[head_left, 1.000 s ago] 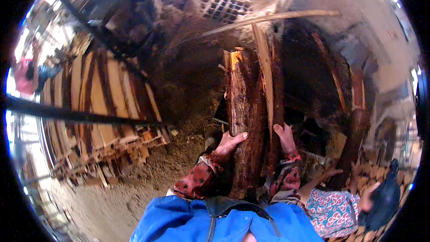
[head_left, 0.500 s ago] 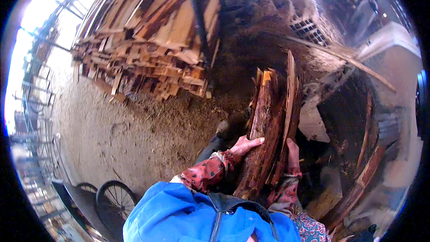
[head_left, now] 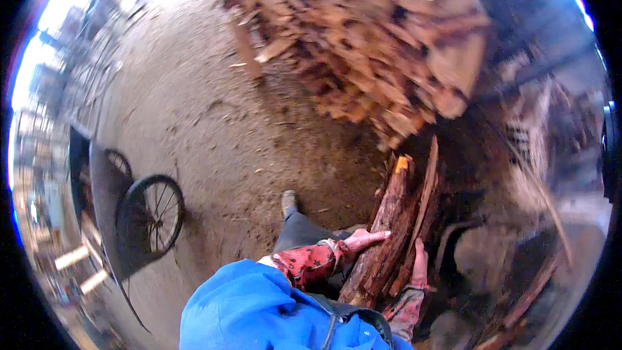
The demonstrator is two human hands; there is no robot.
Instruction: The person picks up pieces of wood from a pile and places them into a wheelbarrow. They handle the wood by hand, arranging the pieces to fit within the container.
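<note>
Currently holding slabs [head_left: 387, 246] between two hands, just in front of the jacket [head_left: 246, 311], with top ends pointing away toward the pile [head_left: 350, 52]. At left hand [head_left: 367, 240]: grasping the left edge, thumb laid over the bark. At right hand [head_left: 420, 264]: clasping the right side, thumb upward. Cannot tell the extent of finger wrap behind.

Handling, as judged: probably fairly heavy, given length and bulk; likely stiff along the grain. Looks rough rather than slippery, but apt to flake at the bark. Appears to consist of several loose pieces, including a thin strip [head_left: 427, 188]; likely to slide or splay under uneven pressure. Best gripped near mid-length, pressing inward from both sides. Avoid the ragged tips, probably splintery. Off to the left: a cart [head_left: 107, 214].
</note>
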